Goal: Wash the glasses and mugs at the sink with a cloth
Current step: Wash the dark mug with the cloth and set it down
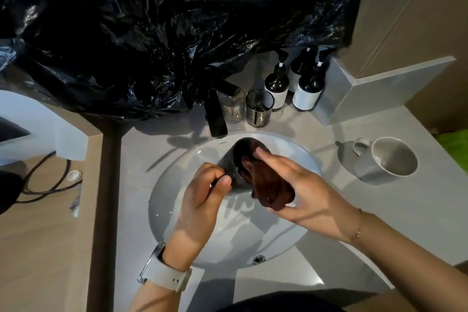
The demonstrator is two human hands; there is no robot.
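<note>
Over the white sink basin (177,210) my left hand (202,195) grips a dark smoked glass (234,159), tilted with its mouth facing away and to the right. My right hand (301,187) holds a dark brown cloth (268,190) bunched up, with one end pushed into the glass's mouth. Two more glasses stand behind the basin: a clear one (233,109) beside the tap and a smoked one (259,109) to its right. Two grey mugs sit on the counter at the right, one upright (390,159) and one (348,153) behind it.
A black tap (215,116) reaches over the basin's far rim. Three dark pump bottles (307,88) stand at the back right. A large black plastic bag (152,33) covers the area behind the sink. A black cable (50,185) lies on the wooden surface at left.
</note>
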